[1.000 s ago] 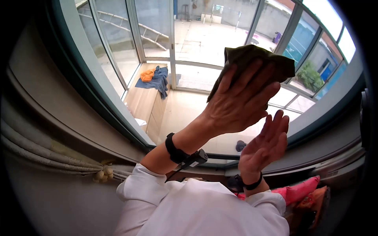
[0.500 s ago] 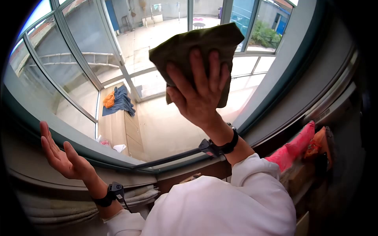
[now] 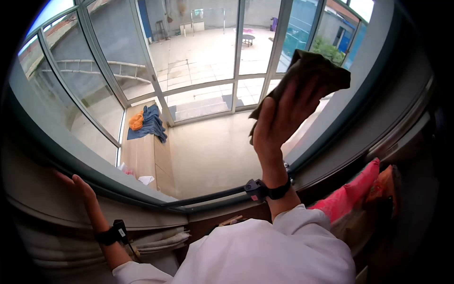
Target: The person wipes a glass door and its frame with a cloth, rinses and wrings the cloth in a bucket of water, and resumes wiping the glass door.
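Note:
A dark green cloth [image 3: 326, 71] lies under the fingers of my right hand [image 3: 284, 113], at the upper right of the large window. The hand holds the cloth against or close to the glass; contact cannot be made out. Parts of the cloth stick out past the fingertips and below the palm. My left hand [image 3: 81, 188] is at the far left beside the window frame [image 3: 94, 182], holding nothing. Its thumb stands apart from the outstretched fingers, which are dim and partly lost in shadow.
Beyond the glass, a wooden cabinet [image 3: 139, 158] bears a blue cloth [image 3: 152, 124] and an orange cloth [image 3: 135, 121]. A pink bundle [image 3: 347, 194] lies at the lower right, beside an orange one [image 3: 382, 187]. A gathered curtain [image 3: 161, 242] hangs at the lower left.
The cloth has passed from my left hand to my right hand, which has since moved right with it. My left hand has gone to the far left, and the view has shifted.

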